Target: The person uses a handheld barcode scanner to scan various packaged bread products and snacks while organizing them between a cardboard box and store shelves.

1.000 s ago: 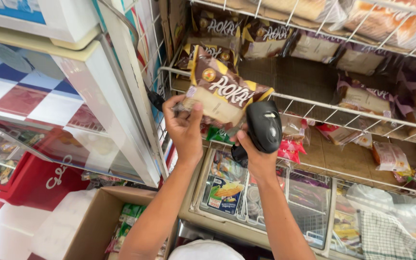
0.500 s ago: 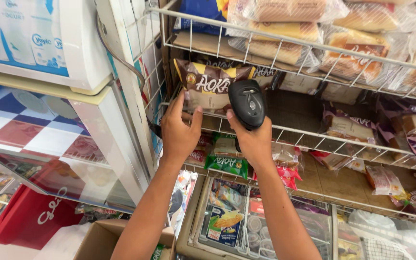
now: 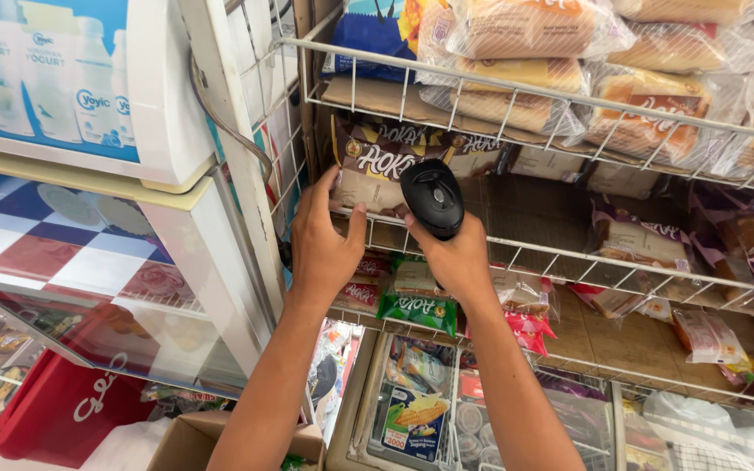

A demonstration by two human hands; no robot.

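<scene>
My left hand [image 3: 323, 244] presses a brown-and-cream snack packet [image 3: 375, 170] upright against others of its kind at the left end of a white wire shelf [image 3: 569, 260]. My right hand [image 3: 457, 258] grips a black handheld barcode scanner [image 3: 432, 197], its head just to the right of that packet. Both forearms reach up from the bottom of the view.
The wire shelf above [image 3: 517, 87] carries wrapped bread loaves. More purple-brown packets [image 3: 643, 240] lie further right. Green and red snack bags [image 3: 421, 310] sit on the shelf below. A glass-lidded freezer [image 3: 71, 253] stands at left, a cardboard box [image 3: 194, 440] on the floor.
The packet went from being held out in front of the shelf to standing on the wire shelf. Both hands moved up and toward the rack, and the view shifted closer.
</scene>
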